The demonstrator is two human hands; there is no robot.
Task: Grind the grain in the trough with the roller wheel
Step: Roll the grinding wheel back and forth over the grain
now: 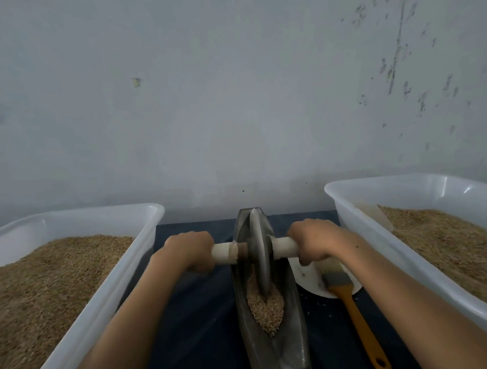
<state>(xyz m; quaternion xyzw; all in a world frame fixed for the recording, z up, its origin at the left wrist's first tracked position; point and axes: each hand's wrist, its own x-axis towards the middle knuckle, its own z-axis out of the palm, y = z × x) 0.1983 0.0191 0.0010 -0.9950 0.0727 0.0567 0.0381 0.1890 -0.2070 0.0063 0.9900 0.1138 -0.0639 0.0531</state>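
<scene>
A dark metal boat-shaped trough point(294, 350) lies lengthwise on a dark cloth in front of me. Brown grain point(267, 309) fills its near middle part. A grey metal roller wheel point(259, 249) stands upright in the trough, toward its far half, its lower edge in the grain. A pale wooden axle handle point(224, 253) sticks out on each side of the wheel. My left hand point(190, 250) grips the left handle end. My right hand point(315, 241) grips the right handle end.
A large white plastic tub of grain point(81, 308) stands at the left, another white tub of grain point(414, 258) at the right. A white plate point(309, 280) with an orange-handled brush point(358, 317) lies right of the trough. A grey wall rises just behind.
</scene>
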